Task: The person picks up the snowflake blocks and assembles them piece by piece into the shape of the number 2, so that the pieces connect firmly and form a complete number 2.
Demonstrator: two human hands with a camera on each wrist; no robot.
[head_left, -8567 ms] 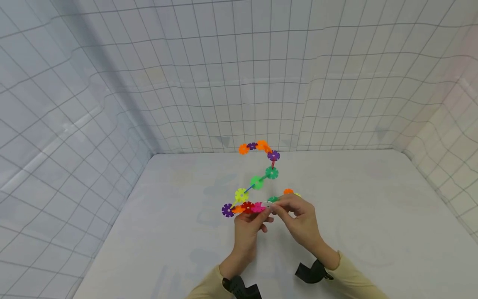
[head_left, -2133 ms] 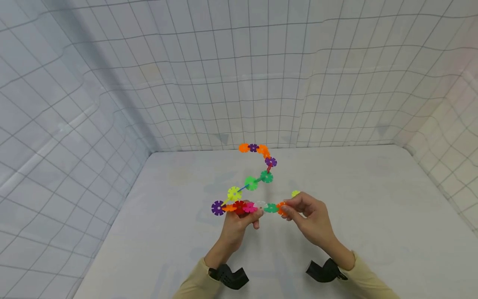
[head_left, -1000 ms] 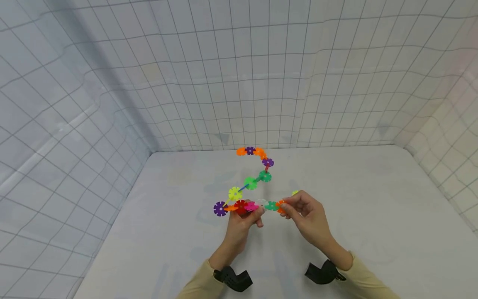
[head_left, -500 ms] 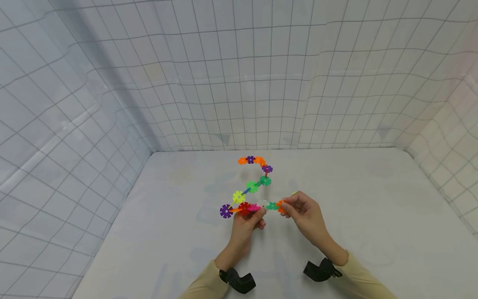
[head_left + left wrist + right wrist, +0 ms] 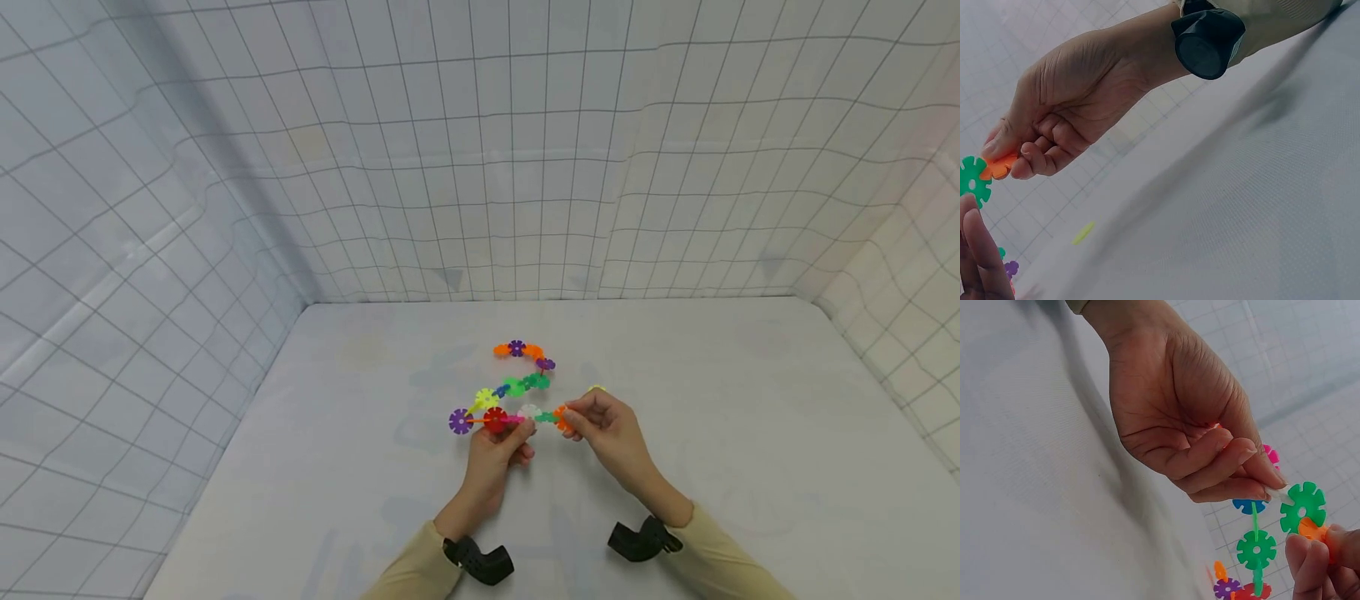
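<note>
A bent chain of slotted plastic snowflake discs hangs between my hands in the head view. My left hand point(image 5: 491, 467) pinches the clear white disc point(image 5: 529, 412) near the chain's right end. My right hand point(image 5: 617, 437) pinches the orange disc point(image 5: 562, 418) at that end. In the right wrist view this orange disc point(image 5: 1313, 530) sits against the green disc point(image 5: 1303, 509). Leftward run a pink disc, a red disc point(image 5: 495, 419) and a purple disc point(image 5: 461, 422); from there the chain doubles back past a yellow disc point(image 5: 487, 399) to the far purple disc point(image 5: 517, 348).
A single yellow disc point(image 5: 597, 387) lies on the white table point(image 5: 337, 433) behind my right hand, mostly hidden there. White, grid-lined sheets point(image 5: 525, 192) enclose the table at the back and both sides. Black wrist cameras point(image 5: 480, 560) sit on both wrists.
The orange disc, earlier on the table behind the right hand, is now at the chain's end beside the green disc. Lately the chain's far part has tilted down toward the table.
</note>
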